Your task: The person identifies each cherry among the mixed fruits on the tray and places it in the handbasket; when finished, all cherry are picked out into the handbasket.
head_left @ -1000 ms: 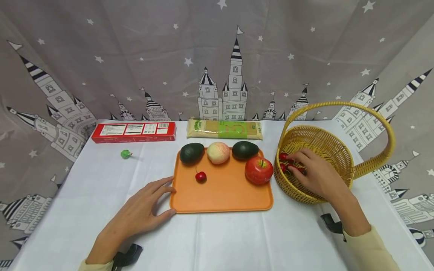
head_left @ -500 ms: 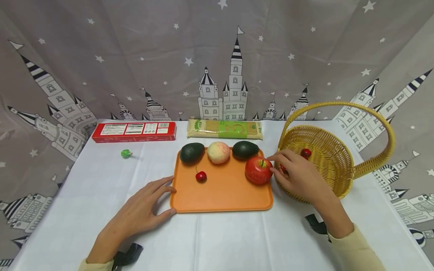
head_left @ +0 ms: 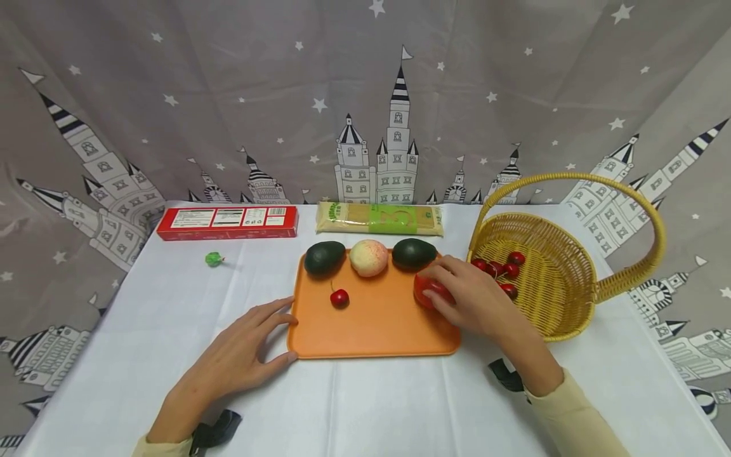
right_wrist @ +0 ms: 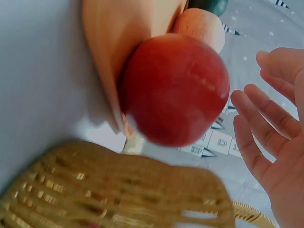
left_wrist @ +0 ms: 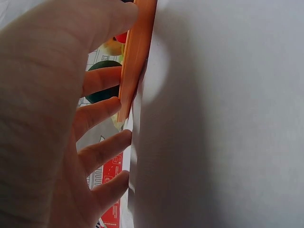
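My left hand (head_left: pixel 237 352) rests at the left edge of an orange tray (head_left: pixel 371 336), fingertips and thumb at its rim. In the left wrist view its fingers (left_wrist: pixel 102 116) are spread along the tray's side. On the tray's right side sits a red apple (right_wrist: pixel 175 90), partly hidden in the head view by my right hand (head_left: pixel 480 298). That hand reaches over it with loosely bent fingers, which stand apart from the apple in the right wrist view. A single cherry (head_left: pixel 339 298) lies on the tray. Behind it are two avocados, one left (head_left: pixel 324 259), one right (head_left: pixel 414 254), with a peach (head_left: pixel 368 258) between.
Right of the tray stands a wicker basket (head_left: pixel 562 304) with a tall handle, holding several cherries (head_left: pixel 511 271). A pasta packet (head_left: pixel 379 219) lies behind the tray. Farther left are a red box (head_left: pixel 227 223) and a small green-wrapped candy (head_left: pixel 214 259).
My right hand has come out of the basket and moved left over the apple, uncovering the cherries in the basket. My left hand has stayed at the tray's edge.
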A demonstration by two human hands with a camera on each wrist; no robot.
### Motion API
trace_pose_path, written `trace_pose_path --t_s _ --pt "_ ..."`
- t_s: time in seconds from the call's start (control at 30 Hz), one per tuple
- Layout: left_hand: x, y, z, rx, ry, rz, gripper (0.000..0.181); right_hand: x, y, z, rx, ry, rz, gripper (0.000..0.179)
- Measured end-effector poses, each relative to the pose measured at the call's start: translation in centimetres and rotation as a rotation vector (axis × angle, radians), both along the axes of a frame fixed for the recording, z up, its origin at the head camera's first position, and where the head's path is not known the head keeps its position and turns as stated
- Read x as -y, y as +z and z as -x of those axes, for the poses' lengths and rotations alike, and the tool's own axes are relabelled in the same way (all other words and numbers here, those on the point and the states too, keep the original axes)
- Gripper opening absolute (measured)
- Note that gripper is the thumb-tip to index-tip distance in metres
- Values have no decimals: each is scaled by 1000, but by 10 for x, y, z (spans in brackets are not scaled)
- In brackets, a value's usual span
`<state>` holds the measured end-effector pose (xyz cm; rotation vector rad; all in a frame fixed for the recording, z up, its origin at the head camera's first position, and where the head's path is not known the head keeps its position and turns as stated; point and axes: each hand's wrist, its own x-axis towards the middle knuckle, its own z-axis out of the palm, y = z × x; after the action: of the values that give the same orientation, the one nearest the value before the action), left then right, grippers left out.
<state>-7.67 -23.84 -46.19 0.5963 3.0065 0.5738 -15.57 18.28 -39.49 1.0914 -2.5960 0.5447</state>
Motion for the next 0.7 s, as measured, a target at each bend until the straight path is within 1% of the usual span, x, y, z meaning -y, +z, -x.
trace_pose_path --t_s 0.1,0.33,0.5,0.7 --pt "-1 0 0 1 1 3 55 7 -1 1 8 16 -7 27" --pt "-1 1 -1 -20 -3 7 56 25 -2 3 2 49 -30 27" --pt "-2 2 0 -4 0 3 56 36 -5 5 9 78 -49 29" --pt "-2 2 0 -2 0 1 56 50 -8 7 28 116 -68 30"
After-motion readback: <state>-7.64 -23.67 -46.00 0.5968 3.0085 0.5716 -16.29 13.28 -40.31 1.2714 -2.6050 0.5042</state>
